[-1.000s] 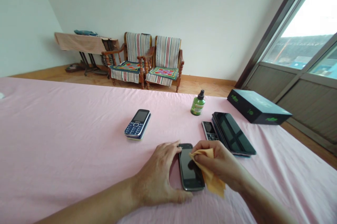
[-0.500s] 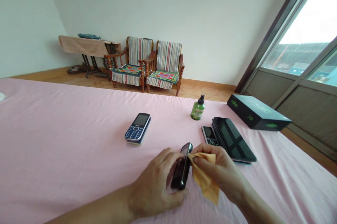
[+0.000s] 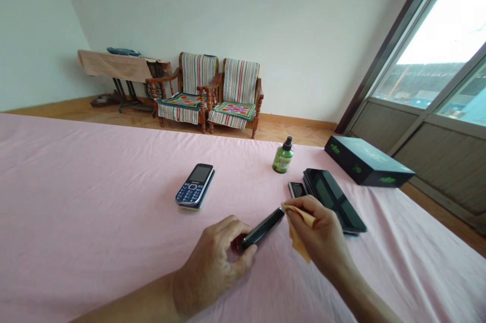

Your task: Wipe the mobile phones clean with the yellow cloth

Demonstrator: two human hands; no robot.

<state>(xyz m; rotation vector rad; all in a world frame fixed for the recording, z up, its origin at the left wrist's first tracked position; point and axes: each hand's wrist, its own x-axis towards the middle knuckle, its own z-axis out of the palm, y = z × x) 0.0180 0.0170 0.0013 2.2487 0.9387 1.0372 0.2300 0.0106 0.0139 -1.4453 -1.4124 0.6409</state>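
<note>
Between its thumb and fingers my left hand point(image 3: 216, 262) grips a dark mobile phone point(image 3: 262, 228) by the near end. The phone is turned edge-on, its far end pointing up and right. My right hand point(image 3: 322, 229) pinches a yellow-orange cloth point(image 3: 298, 237), pressing it against the phone's far tip. Part of the cloth hangs below the fingers. Beyond my right hand lies a small keypad phone point(image 3: 296, 189), partly covered by that hand. Beside it is a black tablet point(image 3: 336, 200) stacked on something bluish.
A blue keypad phone point(image 3: 194, 186) rests on another flat device, left of centre. A green spray bottle point(image 3: 283, 157) stands farther back, with a black box point(image 3: 368, 161) to its right. Pink cloth point(image 3: 94, 201) covers the surface. Two wooden chairs point(image 3: 239, 87) stand by the wall.
The phone has been rolled from showing its screen to edge-on and tilted rightward. My right hand has shifted the cloth from the phone's side to its far end.
</note>
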